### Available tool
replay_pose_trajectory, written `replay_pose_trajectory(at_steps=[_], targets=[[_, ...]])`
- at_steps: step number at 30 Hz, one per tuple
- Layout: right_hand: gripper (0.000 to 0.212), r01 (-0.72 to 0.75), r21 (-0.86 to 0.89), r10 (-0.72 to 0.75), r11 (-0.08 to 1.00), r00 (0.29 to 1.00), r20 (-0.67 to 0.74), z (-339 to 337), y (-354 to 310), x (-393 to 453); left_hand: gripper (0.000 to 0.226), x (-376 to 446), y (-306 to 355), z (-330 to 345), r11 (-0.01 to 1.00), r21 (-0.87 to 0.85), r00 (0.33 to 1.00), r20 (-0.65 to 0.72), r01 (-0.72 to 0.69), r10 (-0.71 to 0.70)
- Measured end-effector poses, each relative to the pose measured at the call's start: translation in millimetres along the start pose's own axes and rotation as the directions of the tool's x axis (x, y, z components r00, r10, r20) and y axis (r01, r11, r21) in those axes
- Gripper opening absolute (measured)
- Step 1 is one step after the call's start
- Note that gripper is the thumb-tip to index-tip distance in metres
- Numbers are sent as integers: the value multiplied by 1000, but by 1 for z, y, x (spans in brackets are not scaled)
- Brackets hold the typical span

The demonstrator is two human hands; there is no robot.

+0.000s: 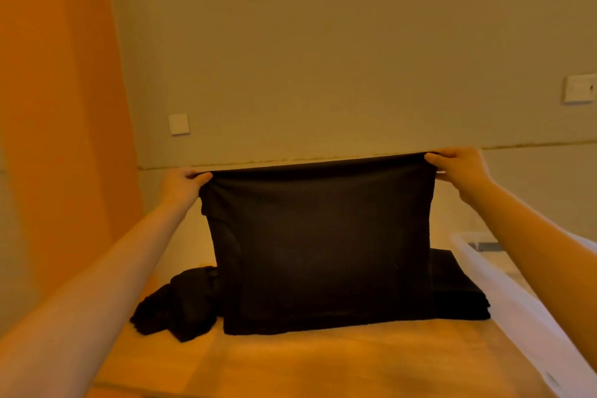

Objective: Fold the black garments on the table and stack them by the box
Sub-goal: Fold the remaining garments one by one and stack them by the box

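Warm orange light is washing over a plain wall and a wooden table (323, 362), and right now a person is holding a black garment (319, 245) up in the air above it. Left hand (181, 182) is pinching the top left corner, right hand (458, 165) is pinching the top right corner, and the top edge is being pulled taut between them so the cloth is hanging flat like a curtain. That looks like the point of the hold: letting the weight of the fabric smooth it out, and it appears already doubled over, so I judge this as mid-fold. Its bottom hem is brushing the table near the middle. Behind it, toward the table's right edge, a stack of folded black garments (458, 294) is peeking out, sitting just beside the clear plastic box (504, 294) that is running along that right side, which is exactly where the task wants them. Off toward the left edge, a crumpled black heap (174, 304) is waiting, clearly not folded yet, so I would say the job is partway through. On the wall, a white switch plate (178, 123) and an outlet plate (580, 88) are showing.
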State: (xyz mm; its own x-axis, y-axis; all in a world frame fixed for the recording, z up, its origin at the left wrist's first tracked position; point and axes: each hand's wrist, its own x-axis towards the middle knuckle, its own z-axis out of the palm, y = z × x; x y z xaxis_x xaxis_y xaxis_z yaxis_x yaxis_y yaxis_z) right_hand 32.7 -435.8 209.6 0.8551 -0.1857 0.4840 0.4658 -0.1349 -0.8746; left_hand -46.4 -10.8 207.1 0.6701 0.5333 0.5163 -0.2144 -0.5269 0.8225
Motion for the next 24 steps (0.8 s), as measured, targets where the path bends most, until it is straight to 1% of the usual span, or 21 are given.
replay_pose_trajectory(at_steps=[4,9,12,16,18,24], targets=[[26,-12,63,12,998,1000,7,0,1,-1,21,-6,5,-7,998,-66,1000,-23,-10,9],[20,22,29,-23,999,998,50,-1,2,-2,19,-5,2,-14,994,-103,997,-72,-34,27],[16,37,57,-39,998,998,39,-1,-4,1,24,-5,8,-11,984,-167,995,-92,-55,40],[11,62,85,-62,994,998,-1,-7,-8,8,25,1,13,-11,971,-220,990,-126,-94,67],[10,59,71,-59,996,998,-15,-9,-7,11,25,3,15,-7,968,-229,989,-131,-102,74],[10,28,57,-27,998,999,-22,-4,2,14,25,2,11,6,976,-208,994,-105,-57,35]])
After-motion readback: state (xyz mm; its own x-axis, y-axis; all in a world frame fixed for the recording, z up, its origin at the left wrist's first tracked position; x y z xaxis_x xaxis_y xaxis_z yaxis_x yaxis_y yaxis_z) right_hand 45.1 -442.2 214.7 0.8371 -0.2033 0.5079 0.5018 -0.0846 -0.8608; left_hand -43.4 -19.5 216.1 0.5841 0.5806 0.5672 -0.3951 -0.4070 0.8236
